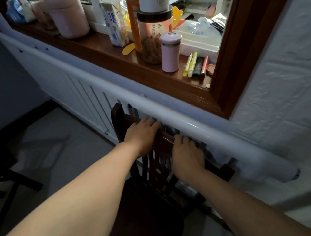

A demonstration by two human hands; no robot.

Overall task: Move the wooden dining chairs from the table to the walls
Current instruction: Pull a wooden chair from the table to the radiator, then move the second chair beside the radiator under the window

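A dark wooden dining chair (154, 179) stands with its backrest close against the white radiator cover (79, 84) under the window sill. My left hand (141, 134) grips the top rail of the backrest near its left end. My right hand (187, 157) grips the same rail further right. The chair's carved back slats show between my arms, and its seat lies in shadow below them.
A wooden sill (115, 57) above holds jars, a milk carton (115, 24), a pink bottle (171, 54) and pens. A white pipe (201, 127) runs along the wall just behind the chair. Another dark chair frame (6, 177) stands at the left on the pale floor.
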